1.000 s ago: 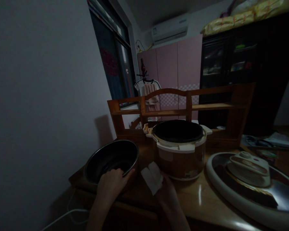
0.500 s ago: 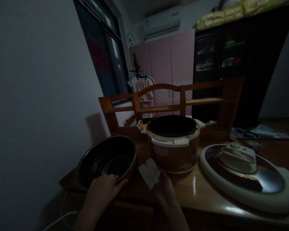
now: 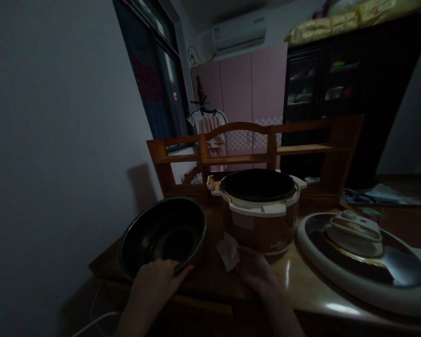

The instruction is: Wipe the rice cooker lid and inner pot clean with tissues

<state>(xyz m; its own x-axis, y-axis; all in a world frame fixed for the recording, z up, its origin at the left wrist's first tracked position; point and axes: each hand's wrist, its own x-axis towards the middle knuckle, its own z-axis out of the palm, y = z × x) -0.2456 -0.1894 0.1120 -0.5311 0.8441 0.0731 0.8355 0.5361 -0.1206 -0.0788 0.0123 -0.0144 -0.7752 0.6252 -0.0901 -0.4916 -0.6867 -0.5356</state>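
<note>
My left hand (image 3: 157,283) grips the near rim of a black inner pot (image 3: 143,229), fingers over the edge and thumb along the outside. The pot leans with its opening toward me at the table's left. In my right hand (image 3: 254,271) is a white paper tissue (image 3: 228,252), pinched at its right side just above the table. Right behind that hand stands a brown and cream electric pressure cooker (image 3: 259,227), its top uncovered and its inside dark. The cooker's lid (image 3: 358,248), cream-rimmed with a handle on top, lies on the table to the right.
A wooden table (image 3: 301,285) carries everything, with a low wooden shelf (image 3: 238,159) along its back. The wall (image 3: 73,140) rises close at the left. A white cord (image 3: 94,323) hangs below the table's left front.
My right hand has turned and moved slightly right with the tissue, which is now more crumpled. My left hand keeps its hold on the pot rim. The view has shifted slightly.
</note>
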